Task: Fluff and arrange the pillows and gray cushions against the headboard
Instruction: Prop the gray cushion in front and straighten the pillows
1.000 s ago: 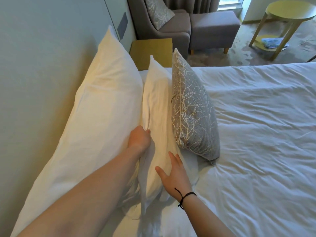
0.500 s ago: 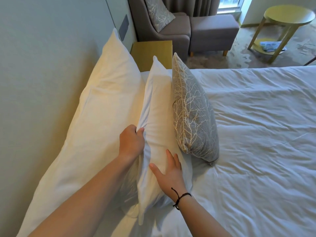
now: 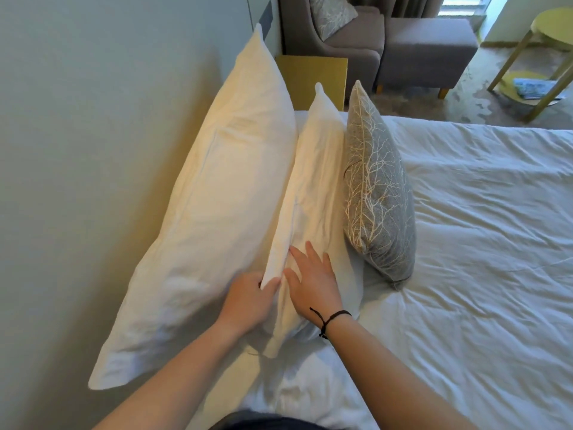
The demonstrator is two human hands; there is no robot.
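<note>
Smaller pillow now set closer to the headboard
Left hand (image 3: 248, 301) has slid down and pinches the smaller pillow (image 3: 316, 181) edge; right hand (image 3: 313, 280) lies open, flat on it.

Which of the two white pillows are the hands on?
The smaller middle pillow, between the big white pillow on the wall side and the gray cushion. Left hand pinches its near edge; right hand lies flat on it.
</note>
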